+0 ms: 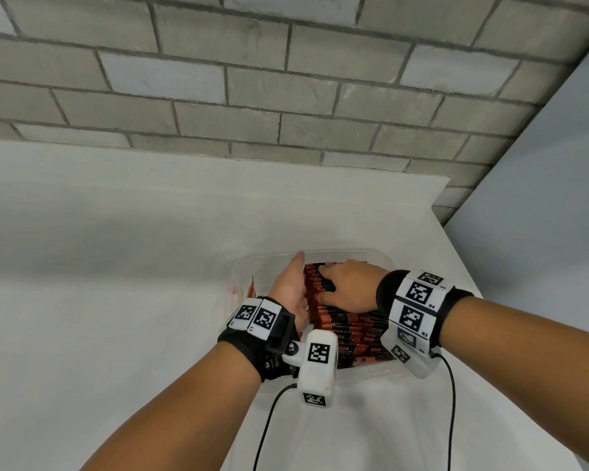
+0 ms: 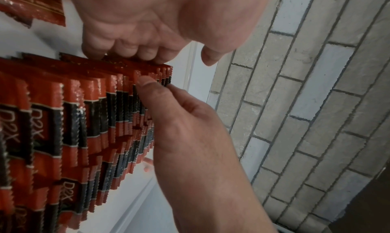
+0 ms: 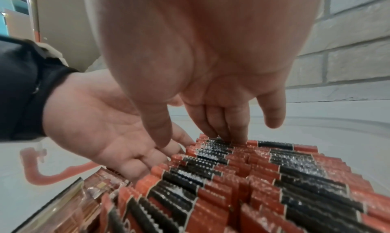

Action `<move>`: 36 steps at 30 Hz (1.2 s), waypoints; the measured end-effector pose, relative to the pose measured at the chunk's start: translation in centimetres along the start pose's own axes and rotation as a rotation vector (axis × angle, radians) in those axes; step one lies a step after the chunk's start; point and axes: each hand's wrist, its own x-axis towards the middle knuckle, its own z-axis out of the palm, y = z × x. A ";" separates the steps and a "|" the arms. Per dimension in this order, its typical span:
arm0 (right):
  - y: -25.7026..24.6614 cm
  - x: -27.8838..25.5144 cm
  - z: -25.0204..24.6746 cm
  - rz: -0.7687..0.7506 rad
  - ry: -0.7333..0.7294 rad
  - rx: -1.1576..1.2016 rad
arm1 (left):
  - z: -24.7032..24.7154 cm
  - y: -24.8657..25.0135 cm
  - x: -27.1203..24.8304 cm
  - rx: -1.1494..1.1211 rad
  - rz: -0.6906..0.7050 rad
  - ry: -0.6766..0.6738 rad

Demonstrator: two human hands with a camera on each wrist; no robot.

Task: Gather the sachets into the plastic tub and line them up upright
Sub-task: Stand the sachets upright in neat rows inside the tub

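Observation:
A clear plastic tub (image 1: pixel 337 250) stands on the white table and holds a long row of red-and-black sachets (image 1: pixel 354 326) standing upright on edge. My left hand (image 1: pixel 291 280) lies flat along the left side of the row, its straight fingers (image 3: pixel 147 161) against the sachets' ends. My right hand (image 1: pixel 334 283) is over the row, and its fingertips (image 3: pixel 223 136) touch the sachet tops (image 3: pixel 253 178) near the far end, while its thumb hangs free. One loose sachet (image 1: pixel 251 290) leans in the tub's left part, beside my left wrist.
A grey brick wall (image 1: pixel 286 79) runs behind the table (image 1: pixel 116 249). The table's right edge (image 1: pixel 510 328) passes close to the tub. Two black cables (image 1: pixel 269 430) trail from my wrist cameras toward the near edge.

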 end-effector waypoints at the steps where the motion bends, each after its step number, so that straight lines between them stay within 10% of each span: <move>1: 0.0 0.1 0.0 0.001 -0.008 0.000 | 0.1 0.0 -0.1 -0.001 0.003 -0.004; 6: 0.1 -0.6 -0.5 -0.020 0.043 0.089 | -0.8 0.8 -0.7 -0.021 0.041 -0.024; 15: -2.4 -2.7 -0.7 -0.127 0.072 0.213 | -11.5 4.1 -6.8 0.124 0.609 0.124; 22: -6.9 -0.7 -0.6 -0.160 -0.120 0.064 | -13.4 -0.1 -4.3 0.429 0.361 0.165; 36: -11.7 2.5 0.8 -0.101 -0.320 -0.236 | -13.9 -1.1 -2.6 0.370 0.407 0.137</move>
